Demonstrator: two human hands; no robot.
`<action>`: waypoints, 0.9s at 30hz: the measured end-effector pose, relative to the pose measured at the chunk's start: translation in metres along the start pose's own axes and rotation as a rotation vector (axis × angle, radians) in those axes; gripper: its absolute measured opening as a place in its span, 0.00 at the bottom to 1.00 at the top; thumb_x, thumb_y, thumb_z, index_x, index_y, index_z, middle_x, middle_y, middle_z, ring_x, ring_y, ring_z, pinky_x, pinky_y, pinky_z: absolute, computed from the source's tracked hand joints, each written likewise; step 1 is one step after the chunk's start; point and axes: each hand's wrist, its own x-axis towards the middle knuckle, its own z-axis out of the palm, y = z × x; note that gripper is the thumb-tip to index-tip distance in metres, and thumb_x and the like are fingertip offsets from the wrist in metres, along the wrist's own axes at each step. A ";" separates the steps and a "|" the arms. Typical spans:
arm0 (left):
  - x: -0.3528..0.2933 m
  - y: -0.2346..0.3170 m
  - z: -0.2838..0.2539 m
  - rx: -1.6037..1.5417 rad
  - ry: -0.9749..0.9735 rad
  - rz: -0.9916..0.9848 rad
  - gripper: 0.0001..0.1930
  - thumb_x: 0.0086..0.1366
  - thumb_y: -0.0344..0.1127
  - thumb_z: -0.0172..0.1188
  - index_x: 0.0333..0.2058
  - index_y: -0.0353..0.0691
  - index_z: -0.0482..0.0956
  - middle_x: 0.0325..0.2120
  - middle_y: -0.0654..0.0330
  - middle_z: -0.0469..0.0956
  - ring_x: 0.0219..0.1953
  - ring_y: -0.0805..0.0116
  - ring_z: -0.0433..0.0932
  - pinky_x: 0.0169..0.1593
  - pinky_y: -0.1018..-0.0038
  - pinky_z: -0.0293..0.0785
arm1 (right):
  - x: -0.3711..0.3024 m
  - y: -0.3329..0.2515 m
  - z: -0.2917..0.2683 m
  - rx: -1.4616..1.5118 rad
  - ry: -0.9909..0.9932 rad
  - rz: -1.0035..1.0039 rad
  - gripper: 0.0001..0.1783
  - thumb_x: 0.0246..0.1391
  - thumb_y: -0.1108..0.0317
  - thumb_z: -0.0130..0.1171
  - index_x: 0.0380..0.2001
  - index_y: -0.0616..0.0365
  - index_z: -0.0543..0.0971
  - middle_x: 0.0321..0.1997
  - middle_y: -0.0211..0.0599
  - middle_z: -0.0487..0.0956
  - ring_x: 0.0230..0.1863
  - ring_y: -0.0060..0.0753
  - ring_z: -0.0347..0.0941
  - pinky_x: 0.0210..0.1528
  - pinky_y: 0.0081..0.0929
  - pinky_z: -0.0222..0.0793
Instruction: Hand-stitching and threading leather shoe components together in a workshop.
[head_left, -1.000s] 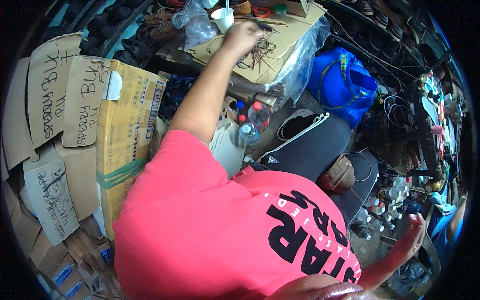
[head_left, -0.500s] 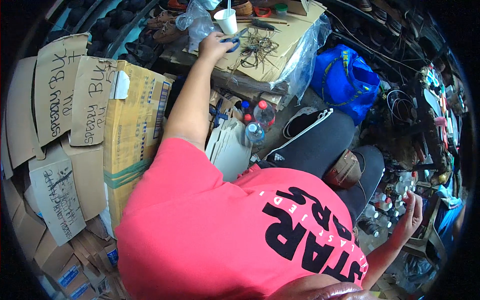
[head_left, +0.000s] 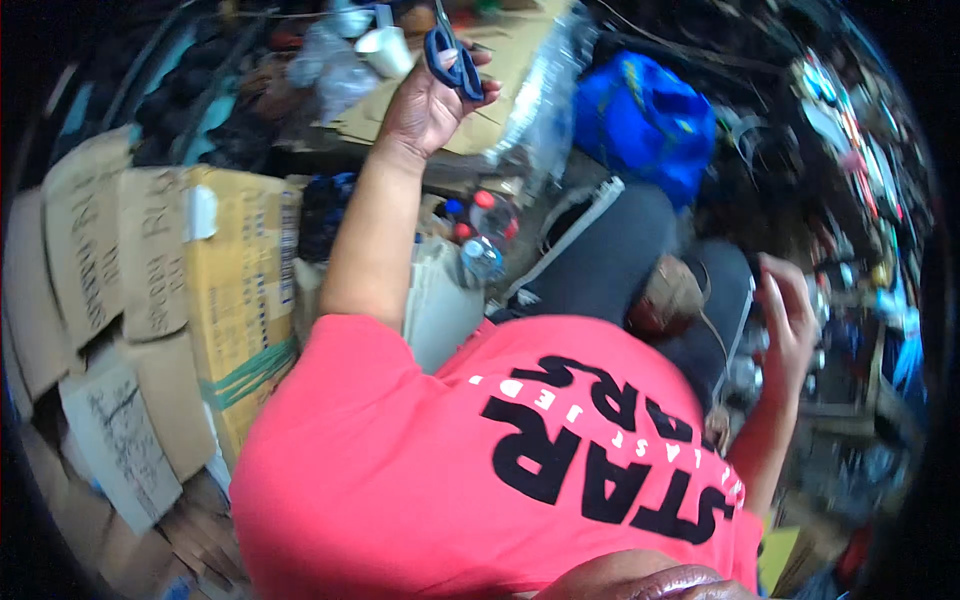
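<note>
My left hand (head_left: 432,112) is raised over the far work surface, its fingers closed on scissors (head_left: 466,77) with dark blue handles. The blades point away, up to the top edge of the view. Just left of the scissors a white cup (head_left: 385,52) stands on the cardboard-covered surface. A brown shoe (head_left: 668,298) rests between my thighs, with a thin cord trailing from it. Beside my right knee my right hand (head_left: 790,318) is lifted, fingers stretched and slightly apart, blurred by motion; nothing shows in it.
Flattened cardboard (head_left: 500,60) covers the work surface, with clear plastic (head_left: 545,90) over its right edge. A blue bag (head_left: 645,120) sits beyond my knees. Bottles (head_left: 483,260) stand below the surface. Cartons (head_left: 240,290) are stacked at left; cluttered shelving (head_left: 850,160) lines the right.
My left hand has picked the scissors up off the work surface and turned palm up with them. My right hand has moved up and inward, toward my right knee. The view has shifted and blurred.
</note>
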 end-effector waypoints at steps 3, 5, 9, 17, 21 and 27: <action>-0.005 -0.041 0.093 0.405 -0.218 0.040 0.27 0.63 0.46 0.59 0.56 0.41 0.66 0.47 0.51 0.75 0.45 0.55 0.79 0.49 0.58 0.77 | 0.016 -0.008 0.033 0.246 -0.097 0.048 0.19 0.60 0.65 0.56 0.53 0.59 0.74 0.46 0.29 0.75 0.44 0.19 0.70 0.49 0.21 0.67; -0.020 -0.070 0.173 0.373 -0.158 0.005 0.15 0.61 0.29 0.59 0.46 0.42 0.69 0.34 0.65 0.73 0.26 0.80 0.73 0.27 0.80 0.72 | 0.024 -0.013 0.044 0.350 -0.165 0.015 0.21 0.59 0.61 0.59 0.53 0.59 0.74 0.43 0.28 0.73 0.43 0.19 0.70 0.48 0.19 0.66; -0.017 -0.100 0.225 0.703 -0.489 0.051 0.30 0.55 0.32 0.67 0.54 0.35 0.63 0.42 0.55 0.74 0.42 0.68 0.76 0.47 0.71 0.75 | 0.023 0.005 0.031 0.545 -0.161 -0.007 0.22 0.57 0.61 0.61 0.51 0.62 0.74 0.43 0.30 0.78 0.43 0.18 0.73 0.48 0.20 0.68; 0.015 -0.163 0.234 1.096 -0.863 -0.146 0.30 0.61 0.60 0.58 0.47 0.35 0.76 0.38 0.55 0.79 0.42 0.67 0.77 0.44 0.70 0.74 | -0.014 0.011 -0.011 0.721 0.101 0.039 0.18 0.59 0.69 0.56 0.50 0.63 0.70 0.47 0.42 0.77 0.50 0.34 0.75 0.55 0.30 0.68; -0.007 -0.178 0.247 1.822 -1.148 -0.341 0.35 0.50 0.67 0.61 0.38 0.36 0.83 0.36 0.48 0.80 0.45 0.57 0.78 0.48 0.64 0.72 | -0.031 0.036 -0.062 0.680 0.241 -0.032 0.18 0.60 0.66 0.54 0.50 0.63 0.70 0.44 0.40 0.77 0.49 0.39 0.76 0.54 0.33 0.68; -0.016 -0.202 0.246 1.624 -1.338 -0.007 0.20 0.53 0.51 0.63 0.32 0.38 0.83 0.32 0.51 0.81 0.46 0.56 0.76 0.51 0.55 0.65 | -0.060 0.067 -0.098 0.454 0.361 0.097 0.24 0.60 0.56 0.58 0.52 0.62 0.70 0.37 0.28 0.75 0.41 0.22 0.75 0.45 0.21 0.69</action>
